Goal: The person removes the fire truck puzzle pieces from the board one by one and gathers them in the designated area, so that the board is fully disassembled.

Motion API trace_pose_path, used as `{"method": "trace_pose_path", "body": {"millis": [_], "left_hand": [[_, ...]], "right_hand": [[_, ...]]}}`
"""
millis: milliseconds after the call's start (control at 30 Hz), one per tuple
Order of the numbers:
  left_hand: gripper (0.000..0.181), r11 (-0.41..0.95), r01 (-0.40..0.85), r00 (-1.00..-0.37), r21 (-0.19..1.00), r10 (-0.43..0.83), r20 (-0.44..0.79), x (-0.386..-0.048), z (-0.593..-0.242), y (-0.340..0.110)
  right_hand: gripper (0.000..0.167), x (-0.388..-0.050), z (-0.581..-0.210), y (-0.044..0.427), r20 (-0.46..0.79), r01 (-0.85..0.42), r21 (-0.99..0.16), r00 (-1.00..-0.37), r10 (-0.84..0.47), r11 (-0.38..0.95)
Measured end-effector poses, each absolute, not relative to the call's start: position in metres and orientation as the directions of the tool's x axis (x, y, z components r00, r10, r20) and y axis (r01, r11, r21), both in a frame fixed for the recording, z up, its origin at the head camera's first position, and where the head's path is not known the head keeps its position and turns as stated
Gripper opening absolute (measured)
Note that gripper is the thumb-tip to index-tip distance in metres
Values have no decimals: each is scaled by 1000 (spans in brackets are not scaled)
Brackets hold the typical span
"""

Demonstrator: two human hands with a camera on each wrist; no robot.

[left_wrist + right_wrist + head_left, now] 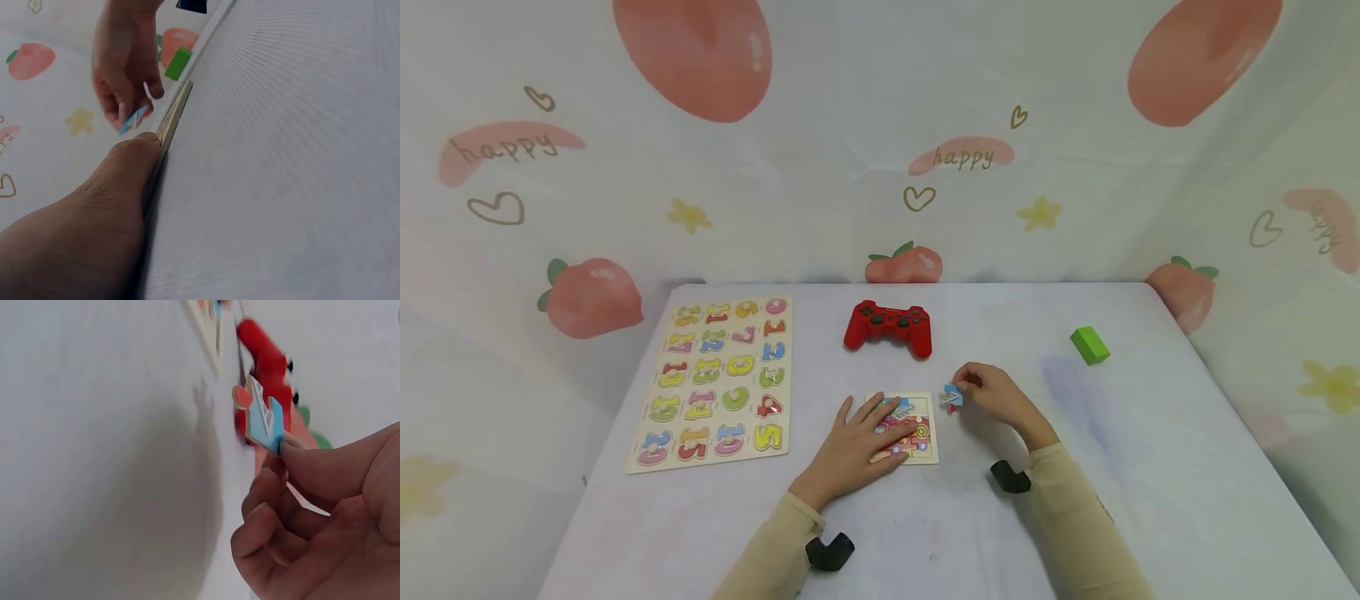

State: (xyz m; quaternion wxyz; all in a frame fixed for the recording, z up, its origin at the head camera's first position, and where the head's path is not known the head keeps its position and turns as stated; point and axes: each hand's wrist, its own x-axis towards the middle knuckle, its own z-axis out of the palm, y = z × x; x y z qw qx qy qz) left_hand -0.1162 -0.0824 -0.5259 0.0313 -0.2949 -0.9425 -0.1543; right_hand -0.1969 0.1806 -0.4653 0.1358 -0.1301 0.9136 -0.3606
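The right hand [1002,400] has a blue puzzle piece [953,394] pinched at its fingertips, up off the surface [955,533]! Left of those fingers, the left hand [853,446] lies fingers spread over the puzzle board [933,442]; beyond both hands' fingers, a red game controller [889,323].

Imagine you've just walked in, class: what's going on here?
A person's left hand rests, fingers spread, on a small jigsaw board, hiding part of it. The right hand pinches a blue-and-white puzzle piece just right of the board, not yet fitted. A red game controller and a number board lie nearby, untouched.
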Motion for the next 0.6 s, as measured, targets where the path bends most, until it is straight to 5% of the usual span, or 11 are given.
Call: {"method": "trace_pose_path", "body": {"millis": [600], "left_hand": [[52,788,543,-837,290,534,115,-117,-524,-81]], "right_hand": [[11,-208,-461,282,-235,-158,-608,-900,-367,778]]}}
